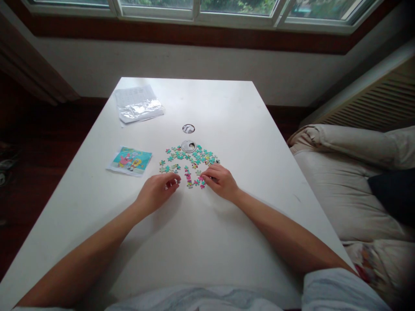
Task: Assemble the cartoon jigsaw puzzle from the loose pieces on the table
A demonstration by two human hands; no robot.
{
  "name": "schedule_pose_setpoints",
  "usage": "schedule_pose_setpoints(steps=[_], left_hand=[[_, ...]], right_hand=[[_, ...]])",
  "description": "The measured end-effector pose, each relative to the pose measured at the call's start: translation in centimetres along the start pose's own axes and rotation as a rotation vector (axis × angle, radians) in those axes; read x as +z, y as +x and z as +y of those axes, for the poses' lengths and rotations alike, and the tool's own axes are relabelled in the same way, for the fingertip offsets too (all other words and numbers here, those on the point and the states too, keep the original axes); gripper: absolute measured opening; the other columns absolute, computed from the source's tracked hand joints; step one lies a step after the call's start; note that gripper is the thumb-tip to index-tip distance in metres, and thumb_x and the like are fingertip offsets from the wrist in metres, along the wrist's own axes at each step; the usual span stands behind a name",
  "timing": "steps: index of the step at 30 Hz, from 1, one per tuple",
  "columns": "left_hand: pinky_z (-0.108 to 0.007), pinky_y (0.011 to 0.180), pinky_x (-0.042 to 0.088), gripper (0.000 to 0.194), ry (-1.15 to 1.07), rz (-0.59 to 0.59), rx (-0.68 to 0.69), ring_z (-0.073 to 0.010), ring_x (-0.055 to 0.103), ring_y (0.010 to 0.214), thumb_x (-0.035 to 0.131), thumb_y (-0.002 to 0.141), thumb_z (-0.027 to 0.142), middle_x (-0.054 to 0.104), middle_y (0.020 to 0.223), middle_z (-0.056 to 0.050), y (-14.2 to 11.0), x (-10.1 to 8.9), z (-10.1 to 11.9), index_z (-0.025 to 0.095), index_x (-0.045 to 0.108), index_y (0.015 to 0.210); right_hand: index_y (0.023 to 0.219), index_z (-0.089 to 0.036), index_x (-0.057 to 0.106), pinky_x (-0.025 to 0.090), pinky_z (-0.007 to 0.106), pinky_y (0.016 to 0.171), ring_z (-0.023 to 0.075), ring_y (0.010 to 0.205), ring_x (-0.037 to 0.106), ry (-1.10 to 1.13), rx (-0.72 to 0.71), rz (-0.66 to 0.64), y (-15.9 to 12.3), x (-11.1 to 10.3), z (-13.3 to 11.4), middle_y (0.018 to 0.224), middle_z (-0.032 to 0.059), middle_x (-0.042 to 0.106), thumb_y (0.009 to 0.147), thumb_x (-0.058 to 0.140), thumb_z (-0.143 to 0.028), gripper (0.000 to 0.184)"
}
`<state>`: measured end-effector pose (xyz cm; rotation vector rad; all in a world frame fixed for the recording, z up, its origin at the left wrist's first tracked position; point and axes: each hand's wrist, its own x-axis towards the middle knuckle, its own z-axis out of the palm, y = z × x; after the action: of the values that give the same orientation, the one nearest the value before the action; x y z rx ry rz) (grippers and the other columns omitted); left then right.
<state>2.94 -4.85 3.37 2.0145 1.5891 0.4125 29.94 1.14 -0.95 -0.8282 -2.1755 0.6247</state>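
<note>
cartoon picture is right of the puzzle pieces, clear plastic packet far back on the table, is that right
Wrong side: the head view shows the cartoon picture left of the puzzle pieces. The clear plastic packet is far back on the table.

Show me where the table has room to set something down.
Right of the right hand, bare table runs to its edge. Free too: between the picture and the clear plastic, and between the forearms. Crowded: from the left hand across to the right, puzzle pieces spread up to the disc.
</note>
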Motion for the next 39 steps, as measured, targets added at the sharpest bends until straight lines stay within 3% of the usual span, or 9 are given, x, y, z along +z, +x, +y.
schedule_pose_setpoints(steps=[10,24,32,37,39], left_hand=[[-0.033,0.085,0.046,0.019,0.011,0.041,0.035,-0.0191,0.069,0.087,0.059,0.095,0.029,0.078,0.093,-0.001,0.6,2.3,1.4,0.026,0.072,0.107],[-0.038,0.088,0.041,0.017,0.128,0.096,0.054,-0.0232,0.067,0.098,0.059,0.097,0.029,0.077,0.102,-0.004,0.6,3.0,1.3,0.026,0.071,0.109],[-0.038,0.088,0.041,0.010,0.064,0.092,0.070,-0.0193,0.066,0.085,0.056,0.095,0.023,0.074,0.092,-0.002,0.4,2.8,1.5,0.023,0.066,0.097],[-0.036,0.085,0.042,0.007,0.002,0.160,0.039,-0.0174,0.063,0.076,0.059,0.094,0.024,0.069,0.080,0.002,0.4,3.1,1.2,0.022,0.062,0.088],[-0.034,0.082,0.043,0.006,-0.038,0.198,0.027,-0.0168,0.063,0.075,0.059,0.094,0.024,0.069,0.081,0.002,0.4,3.1,1.0,0.023,0.065,0.094]], right_hand=[[0.086,-0.022,0.072,0.044,0.035,0.075,0.0196,0.075,0.056,0.003,0.004,-0.003,0.0,0.2,0.2,0.074,0.0040,0.065,0.104,0.054,-0.039,0.030],[0.086,-0.022,0.072,0.044,0.035,0.074,0.0193,0.075,0.056,0.008,-0.011,-0.007,-0.1,0.2,0.3,0.073,0.0036,0.065,0.104,0.055,-0.036,0.028],[0.087,-0.022,0.072,0.044,0.034,0.076,0.0189,0.075,0.057,0.007,-0.020,-0.009,0.0,0.2,0.3,0.075,0.0038,0.066,0.104,0.054,-0.036,0.029],[0.087,-0.021,0.071,0.044,0.034,0.076,0.0184,0.075,0.057,0.008,-0.025,-0.014,-0.1,0.2,0.5,0.074,0.0034,0.065,0.104,0.055,-0.035,0.027],[0.087,-0.021,0.070,0.044,0.034,0.075,0.0182,0.074,0.056,0.010,-0.034,-0.007,-0.1,0.3,0.5,0.073,0.0031,0.064,0.104,0.055,-0.034,0.026]])
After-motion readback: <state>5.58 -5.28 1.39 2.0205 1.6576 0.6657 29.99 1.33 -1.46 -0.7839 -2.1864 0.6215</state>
